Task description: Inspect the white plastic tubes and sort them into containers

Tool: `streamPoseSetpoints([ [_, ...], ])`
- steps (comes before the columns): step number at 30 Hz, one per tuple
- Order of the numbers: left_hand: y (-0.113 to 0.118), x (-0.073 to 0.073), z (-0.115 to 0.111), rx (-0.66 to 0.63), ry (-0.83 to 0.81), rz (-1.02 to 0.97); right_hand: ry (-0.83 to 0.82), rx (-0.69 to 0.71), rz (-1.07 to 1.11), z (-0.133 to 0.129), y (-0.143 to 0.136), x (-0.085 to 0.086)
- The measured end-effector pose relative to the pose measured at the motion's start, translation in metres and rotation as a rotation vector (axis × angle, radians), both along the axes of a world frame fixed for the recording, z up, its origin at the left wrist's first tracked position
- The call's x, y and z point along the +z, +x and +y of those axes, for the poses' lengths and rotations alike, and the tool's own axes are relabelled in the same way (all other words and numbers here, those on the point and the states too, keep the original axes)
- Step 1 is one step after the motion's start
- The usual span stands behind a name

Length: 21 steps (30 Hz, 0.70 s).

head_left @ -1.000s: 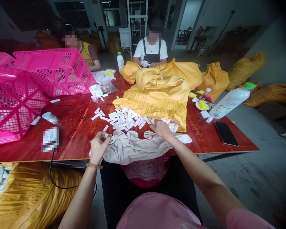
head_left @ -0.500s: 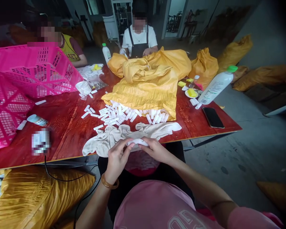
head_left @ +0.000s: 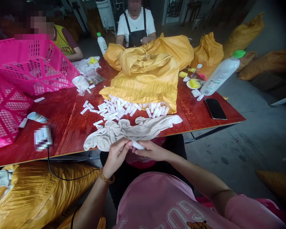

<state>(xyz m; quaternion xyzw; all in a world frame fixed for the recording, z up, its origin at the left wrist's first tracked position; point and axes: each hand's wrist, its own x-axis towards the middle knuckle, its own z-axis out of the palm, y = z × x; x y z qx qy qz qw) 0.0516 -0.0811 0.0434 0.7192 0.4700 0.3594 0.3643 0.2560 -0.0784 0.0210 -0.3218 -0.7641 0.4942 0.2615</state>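
Observation:
Between my two hands, just off the table's front edge, is a small white tube-shaped piece point(head_left: 138, 145). My right hand point(head_left: 152, 150) is closed around it from the right. The fingers of my left hand point(head_left: 118, 152) pinch at its left end, where the fingertips hide the detail. A crumpled off-white cloth point(head_left: 133, 127) lies at the table edge just beyond my hands. Behind the cloth, a pile of similar white pieces point(head_left: 113, 109) spills from the mouth of a yellow woven sack point(head_left: 143, 86). Under my hands, a pink container point(head_left: 139, 163) sits at my lap, partly hidden.
Pink plastic crates point(head_left: 38, 68) stand on the left of the red table point(head_left: 69, 127). A white bottle point(head_left: 221, 74), a phone point(head_left: 215, 108) and a small dish with a yellow sponge point(head_left: 193, 84) are at right. A cable point(head_left: 62, 178) hangs at left. Two people sit across.
The white piece has tilted, its right end now lower and deeper in my right hand. My left fingers have closed at its left end. The camera view has shifted slightly.

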Motion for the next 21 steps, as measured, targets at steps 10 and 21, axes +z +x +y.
streamPoseSetpoints([
  [10, 0.032, -0.023, -0.008, 0.325, -0.268, -0.239, 0.63, -0.323, -0.824, -0.004, -0.019, -0.022],
  [21, 0.028, -0.038, -0.027, -0.056, -0.243, -0.092, 0.203, -0.139, -0.387, -0.008, -0.001, -0.042],
])
